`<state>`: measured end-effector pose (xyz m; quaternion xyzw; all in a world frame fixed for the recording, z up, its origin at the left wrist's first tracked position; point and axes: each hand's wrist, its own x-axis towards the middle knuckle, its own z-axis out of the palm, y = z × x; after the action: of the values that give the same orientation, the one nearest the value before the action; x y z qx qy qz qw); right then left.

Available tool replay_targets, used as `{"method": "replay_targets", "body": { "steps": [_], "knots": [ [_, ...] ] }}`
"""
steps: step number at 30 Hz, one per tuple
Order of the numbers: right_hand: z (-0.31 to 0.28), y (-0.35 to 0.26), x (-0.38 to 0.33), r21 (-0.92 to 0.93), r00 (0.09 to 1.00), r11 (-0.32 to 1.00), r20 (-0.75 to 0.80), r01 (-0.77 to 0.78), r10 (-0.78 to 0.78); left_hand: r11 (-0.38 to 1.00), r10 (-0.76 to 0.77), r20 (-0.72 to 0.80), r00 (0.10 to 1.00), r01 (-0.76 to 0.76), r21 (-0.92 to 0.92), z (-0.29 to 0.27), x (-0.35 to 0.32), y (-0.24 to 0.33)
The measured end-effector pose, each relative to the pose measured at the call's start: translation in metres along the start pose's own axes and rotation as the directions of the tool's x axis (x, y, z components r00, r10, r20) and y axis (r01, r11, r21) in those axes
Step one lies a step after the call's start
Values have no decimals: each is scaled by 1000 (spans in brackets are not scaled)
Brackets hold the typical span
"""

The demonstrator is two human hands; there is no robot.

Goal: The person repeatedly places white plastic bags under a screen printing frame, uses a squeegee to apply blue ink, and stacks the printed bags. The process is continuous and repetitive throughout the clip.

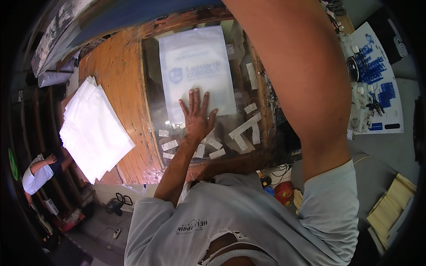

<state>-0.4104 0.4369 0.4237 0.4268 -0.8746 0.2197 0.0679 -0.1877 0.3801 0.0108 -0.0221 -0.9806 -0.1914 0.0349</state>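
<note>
A white rectangular sheet or flat bag [199, 44] with faint blue print lies on a glass panel [153, 102] set into a wooden table. My left hand [197, 117] rests flat on its lower part, fingers spread, holding nothing. Pieces of pale tape [242, 128] stick to the glass around my left wrist and to the right of it. My right arm [301, 66] is raised and reaches out past the upper edge of the picture, so my right hand is out of sight.
Left of the glass, a fanned stack of white sheets [95, 128] lies on the wooden tabletop [128, 75]. A large blue-printed white sheet [390, 80] and small containers [361, 106] are at the right. Another person [40, 175] is at the far left. Folded tan material [390, 208] lies lower right.
</note>
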Motion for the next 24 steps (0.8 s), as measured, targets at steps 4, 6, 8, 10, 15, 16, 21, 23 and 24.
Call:
{"method": "replay_targets", "body": {
  "steps": [4,6,8,10,15,16,21,23,24],
  "knots": [
    [3,-7,-1,-15,1000,1000,-15,0,0,998,62,-28,998,-62,10,-1,-3,-3],
    [5,-10,0,-23,1000,1000,-22,-5,4,997,78,-23,997,-78,-4,-1,-2,-6],
    [7,-13,0,-31,999,999,-31,-13,12,995,96,-22,995,-96,-23,-1,-1,-9],
    [8,-16,-1,-40,999,999,-44,-17,15,993,110,-26,994,-111,-31,-1,-1,-11],
    [14,-20,-5,-55,994,997,-100,-49,43,991,129,-33,991,-130,-44,-3,-1,-11],
    [15,-20,-6,-58,990,997,-134,-45,37,991,113,-41,993,-115,-68,-8,-1,-9],
    [39,-24,-28,-63,966,998,-258,10,-26,922,-100,-103,990,53,-384,-65,-8,13],
    [74,-32,-66,-75,972,997,-234,-23,5,697,-253,-248,935,-1,-717,-100,-22,24],
    [93,-40,-89,-142,941,990,-335,-8,-40,509,-357,-282,890,-68,-858,-114,-33,32]
  ]
}}
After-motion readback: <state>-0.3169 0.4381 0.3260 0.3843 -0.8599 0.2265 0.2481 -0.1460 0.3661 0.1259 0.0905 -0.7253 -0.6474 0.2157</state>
